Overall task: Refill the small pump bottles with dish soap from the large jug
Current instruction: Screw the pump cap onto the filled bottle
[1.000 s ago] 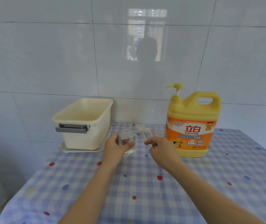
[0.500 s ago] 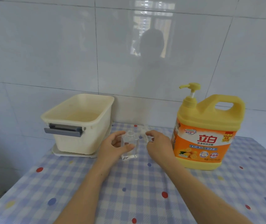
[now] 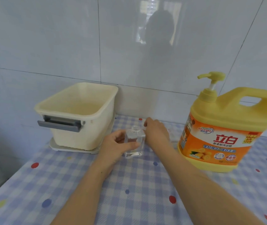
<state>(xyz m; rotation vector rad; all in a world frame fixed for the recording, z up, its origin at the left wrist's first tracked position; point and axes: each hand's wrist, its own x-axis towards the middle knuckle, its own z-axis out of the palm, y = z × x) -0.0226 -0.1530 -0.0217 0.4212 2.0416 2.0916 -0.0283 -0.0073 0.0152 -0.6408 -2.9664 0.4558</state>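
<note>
With my left hand (image 3: 113,145) wrapped round the uncapped clear bottle (image 3: 134,142) standing on the cloth (image 3: 137,184) left of the jug (image 3: 223,127), and my right hand (image 3: 156,132) reaching just behind it, grip unreadable, I should hold the bottle upright and bring its neck under the jug's pump.

Yellow jug (image 3: 227,127), cream tub (image 3: 84,132), blue-checked cloth (image 3: 137,184), seemingly clear bottle (image 3: 136,138).

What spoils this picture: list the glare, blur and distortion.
Head view: a window reflection glares on the glossy wall tiles, with a dark silhouette in it. Head view: wide-angle distortion slants the grout lines and tilts the jug. Head view: the tablecloth is soft near the lower corners, and the clear bottle in the left hand shows only faint outlines.
</note>
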